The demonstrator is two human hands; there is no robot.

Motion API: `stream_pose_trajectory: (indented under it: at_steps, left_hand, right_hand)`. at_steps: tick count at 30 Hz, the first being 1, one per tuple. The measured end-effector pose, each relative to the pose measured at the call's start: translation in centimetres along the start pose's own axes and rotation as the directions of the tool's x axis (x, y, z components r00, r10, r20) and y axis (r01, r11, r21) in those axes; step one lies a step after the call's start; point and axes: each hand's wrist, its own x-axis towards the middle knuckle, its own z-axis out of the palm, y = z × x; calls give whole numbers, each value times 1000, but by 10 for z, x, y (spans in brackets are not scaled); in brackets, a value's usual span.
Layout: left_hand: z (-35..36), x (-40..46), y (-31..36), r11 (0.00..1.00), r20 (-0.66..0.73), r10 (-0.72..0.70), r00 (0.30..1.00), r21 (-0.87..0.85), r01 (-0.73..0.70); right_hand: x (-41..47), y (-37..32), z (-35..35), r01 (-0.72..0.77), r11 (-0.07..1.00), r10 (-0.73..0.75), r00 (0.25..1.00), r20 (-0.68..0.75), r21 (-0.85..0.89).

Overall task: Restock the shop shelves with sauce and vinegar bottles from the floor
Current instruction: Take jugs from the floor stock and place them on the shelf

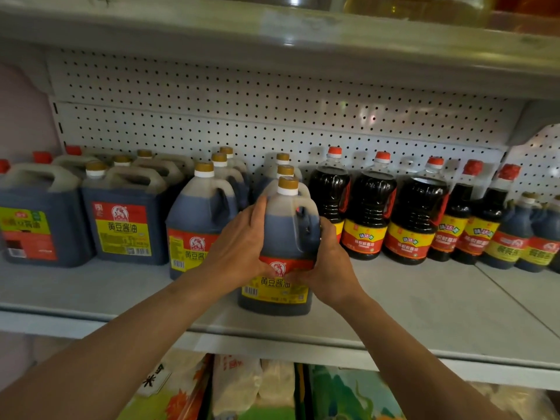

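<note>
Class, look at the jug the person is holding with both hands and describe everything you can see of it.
The held jug is translucent plastic, filled nearly to the shoulder with dark brown sauce, with a gold cap on a white collar and a moulded handle at its upper right. A red and yellow label with Chinese characters and a barcode wraps its lower half. It stands upright near the front edge of the shelf, ahead of a row of matching jugs. The left hand holds its left side; the right hand holds its right side.
</note>
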Motion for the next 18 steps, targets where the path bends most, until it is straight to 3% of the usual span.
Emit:
stream_pose_trajectory:
  at_steps: [18]
  left_hand:
    - [24, 50, -8, 984, -7, -168, 986, 50, 169]
  right_hand:
    - [55, 11, 13, -86, 993, 88, 996, 20, -82]
